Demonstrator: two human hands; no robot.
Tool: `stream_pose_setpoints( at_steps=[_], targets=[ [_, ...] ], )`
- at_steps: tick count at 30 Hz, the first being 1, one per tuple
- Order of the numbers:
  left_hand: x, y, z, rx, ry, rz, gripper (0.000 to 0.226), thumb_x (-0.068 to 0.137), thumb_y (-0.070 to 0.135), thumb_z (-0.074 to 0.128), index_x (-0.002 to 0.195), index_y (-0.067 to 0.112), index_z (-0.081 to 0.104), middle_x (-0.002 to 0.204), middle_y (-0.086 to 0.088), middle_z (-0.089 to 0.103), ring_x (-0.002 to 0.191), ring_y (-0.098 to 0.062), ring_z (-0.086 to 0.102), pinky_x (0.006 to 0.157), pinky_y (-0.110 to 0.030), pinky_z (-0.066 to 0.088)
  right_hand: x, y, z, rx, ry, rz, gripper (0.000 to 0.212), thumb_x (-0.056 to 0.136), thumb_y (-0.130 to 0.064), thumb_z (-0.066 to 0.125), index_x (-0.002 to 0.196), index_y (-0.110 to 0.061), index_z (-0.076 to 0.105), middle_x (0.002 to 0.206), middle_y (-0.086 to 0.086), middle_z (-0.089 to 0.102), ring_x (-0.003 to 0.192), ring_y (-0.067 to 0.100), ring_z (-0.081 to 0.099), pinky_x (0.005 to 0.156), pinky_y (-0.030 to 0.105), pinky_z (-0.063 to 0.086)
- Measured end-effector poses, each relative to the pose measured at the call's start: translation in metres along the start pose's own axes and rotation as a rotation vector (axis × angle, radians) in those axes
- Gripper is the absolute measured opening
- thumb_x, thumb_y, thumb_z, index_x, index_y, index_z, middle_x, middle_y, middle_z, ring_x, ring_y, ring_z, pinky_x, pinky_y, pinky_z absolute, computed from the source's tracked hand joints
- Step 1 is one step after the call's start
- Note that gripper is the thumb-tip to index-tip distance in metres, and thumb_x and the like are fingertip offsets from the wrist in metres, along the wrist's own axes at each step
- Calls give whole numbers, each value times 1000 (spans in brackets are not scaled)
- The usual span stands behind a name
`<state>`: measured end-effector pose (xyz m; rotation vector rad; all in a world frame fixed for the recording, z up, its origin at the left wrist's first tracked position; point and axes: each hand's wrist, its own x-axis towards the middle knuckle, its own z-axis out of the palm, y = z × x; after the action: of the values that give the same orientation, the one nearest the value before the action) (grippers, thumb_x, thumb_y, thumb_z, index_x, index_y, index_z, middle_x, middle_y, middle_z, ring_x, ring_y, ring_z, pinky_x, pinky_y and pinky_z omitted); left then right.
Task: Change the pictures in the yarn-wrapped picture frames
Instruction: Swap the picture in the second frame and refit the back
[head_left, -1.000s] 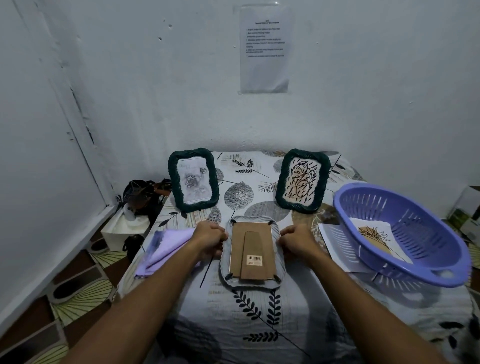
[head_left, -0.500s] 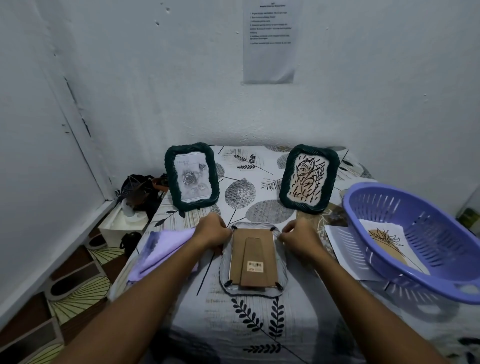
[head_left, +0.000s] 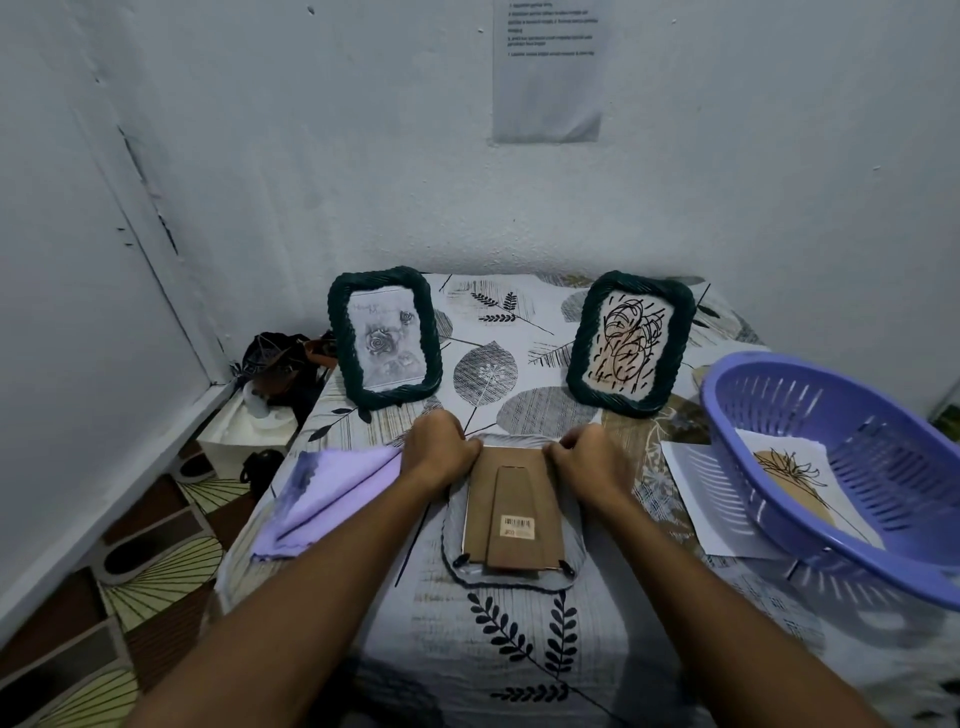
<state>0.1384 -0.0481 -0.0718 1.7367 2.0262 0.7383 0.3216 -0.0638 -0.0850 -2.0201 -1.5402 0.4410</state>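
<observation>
A yarn-wrapped frame (head_left: 514, 514) lies face down mid-table, its brown cardboard back and stand facing up. My left hand (head_left: 439, 449) grips its far left corner with curled fingers. My right hand (head_left: 589, 457) pinches its far right corner. Two dark green yarn-wrapped frames stand behind it: the left one (head_left: 384, 338) shows grey roses, the right one (head_left: 631, 343) a black scribble drawing. A loose picture (head_left: 789, 473) of a plant sketch lies in the purple basket (head_left: 769, 366).
A folded lilac cloth (head_left: 332, 493) lies left of the face-down frame. A white sheet (head_left: 691, 499) sticks out from under the basket at the right. The table's leaf-print cover (head_left: 519, 649) reaches the wall. Bags and a white box sit on the floor at left.
Both hands have slid from the frame's sides up to its far corners. The camera has tipped downward a little.
</observation>
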Motion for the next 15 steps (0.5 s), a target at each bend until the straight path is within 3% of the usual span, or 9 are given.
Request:
stream_pose_setpoints(
  at_steps=[9,15],
  targets=[
    [10,-7,-7,22,-123,91,15,83,22,72,84,8,78,85,-13,74,86,-23,66,72,-24,46,4,4,-4,-50,-8,-53,19,90,-34,62,91,-19,74,87,0,71,76,16,60,63,25,39],
    [11,-9,-8,24,-131,124,13,84,19,72,88,7,78,85,-13,74,77,-18,63,67,-21,39,9,5,-9,-30,-82,-70,18,90,-30,63,90,-17,76,86,2,73,78,20,64,66,30,49]
  ],
)
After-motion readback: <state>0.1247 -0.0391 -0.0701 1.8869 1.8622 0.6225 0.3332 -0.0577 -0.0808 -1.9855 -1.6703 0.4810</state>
